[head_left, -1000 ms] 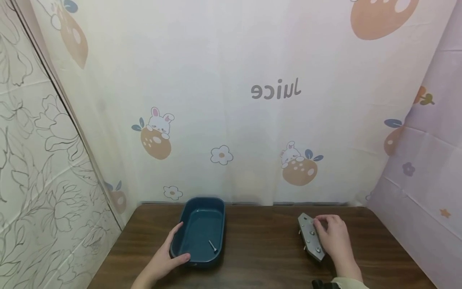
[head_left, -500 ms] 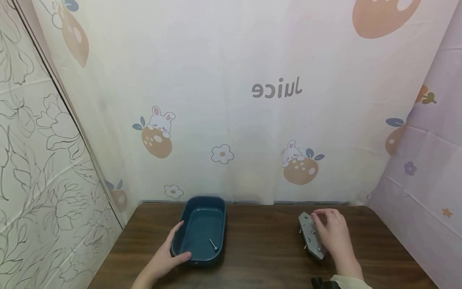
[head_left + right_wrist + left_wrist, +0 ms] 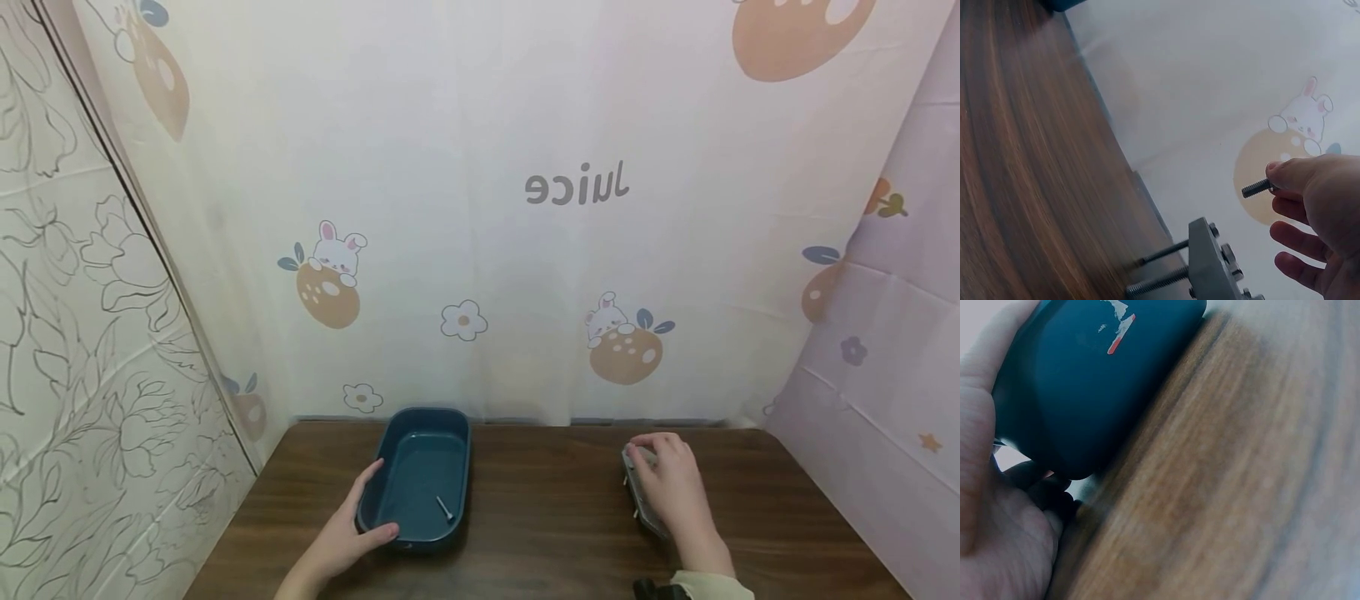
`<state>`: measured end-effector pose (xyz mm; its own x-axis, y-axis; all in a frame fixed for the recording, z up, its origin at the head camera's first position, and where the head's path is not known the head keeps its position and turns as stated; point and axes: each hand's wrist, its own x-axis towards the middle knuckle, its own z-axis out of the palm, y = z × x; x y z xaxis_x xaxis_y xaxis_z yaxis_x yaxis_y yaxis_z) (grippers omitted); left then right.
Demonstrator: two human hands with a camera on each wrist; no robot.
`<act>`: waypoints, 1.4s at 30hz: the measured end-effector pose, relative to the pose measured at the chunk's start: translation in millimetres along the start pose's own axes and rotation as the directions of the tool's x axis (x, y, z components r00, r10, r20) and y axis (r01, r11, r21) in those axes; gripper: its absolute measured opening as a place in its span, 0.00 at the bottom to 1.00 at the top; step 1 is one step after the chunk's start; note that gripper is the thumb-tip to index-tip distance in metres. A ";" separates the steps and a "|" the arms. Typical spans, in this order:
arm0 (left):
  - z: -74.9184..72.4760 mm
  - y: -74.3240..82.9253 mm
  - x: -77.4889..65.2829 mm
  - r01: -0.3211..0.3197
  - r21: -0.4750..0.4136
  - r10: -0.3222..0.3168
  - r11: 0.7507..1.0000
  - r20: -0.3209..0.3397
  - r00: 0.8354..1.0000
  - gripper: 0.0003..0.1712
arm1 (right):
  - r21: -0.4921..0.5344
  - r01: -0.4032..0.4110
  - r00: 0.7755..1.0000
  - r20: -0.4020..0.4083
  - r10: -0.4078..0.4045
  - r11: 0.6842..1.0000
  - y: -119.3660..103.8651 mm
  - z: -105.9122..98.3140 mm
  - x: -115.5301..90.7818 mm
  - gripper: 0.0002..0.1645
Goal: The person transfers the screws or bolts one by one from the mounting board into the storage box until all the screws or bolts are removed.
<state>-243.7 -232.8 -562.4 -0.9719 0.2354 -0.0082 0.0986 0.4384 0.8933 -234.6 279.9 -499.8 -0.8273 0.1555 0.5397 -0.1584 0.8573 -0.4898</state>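
Note:
A dark blue tray [image 3: 390,450] stands on the brown table [image 3: 547,517] with one loose bolt [image 3: 444,508] lying in it. My left hand [image 3: 347,537] grips the tray's near left corner, thumb on the front rim; the left wrist view shows the hand [image 3: 997,506] against the tray's outer wall [image 3: 1091,381]. At the right, a grey metal plate [image 3: 636,498] stands on edge, mostly hidden by my right hand [image 3: 667,483]. In the right wrist view the right hand [image 3: 1319,206] pinches a short bolt [image 3: 1256,187] above the plate [image 3: 1207,262], which has two bolts [image 3: 1159,252] through it.
Patterned curtains [image 3: 480,208] close off the back and both sides of the table. A dark wrist strap [image 3: 660,590] shows at the bottom edge. Bare wood lies between the tray and the plate.
My right hand has shifted left across the plate's far end and now covers most of it. The left hand and the tray have stayed put.

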 end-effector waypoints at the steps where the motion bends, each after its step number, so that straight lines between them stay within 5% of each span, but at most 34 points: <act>1: 0.0 -0.2 0.1 0.000 -0.001 0.000 1.000 0.001 1.000 0.52 | 0.001 0.005 1.000 -0.002 -0.005 1.000 -0.6 1.2 -0.2 0.10; 17: -0.8 -2.4 0.8 0.001 -0.003 -0.001 1.000 0.006 1.000 0.52 | 0.027 0.062 0.998 0.001 -0.062 0.998 -18.3 21.6 1.0 0.06; 42: -1.7 -0.7 1.9 -0.020 0.002 0.020 1.000 0.001 1.000 0.52 | 0.056 0.125 0.990 0.061 -0.128 0.991 -77.3 54.3 2.1 0.07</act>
<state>-246.0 -234.1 -562.3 -0.9694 0.2453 0.0088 0.1182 0.4354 0.8924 -253.3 187.3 -497.9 -0.8316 0.0141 0.5551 -0.2902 0.8413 -0.4561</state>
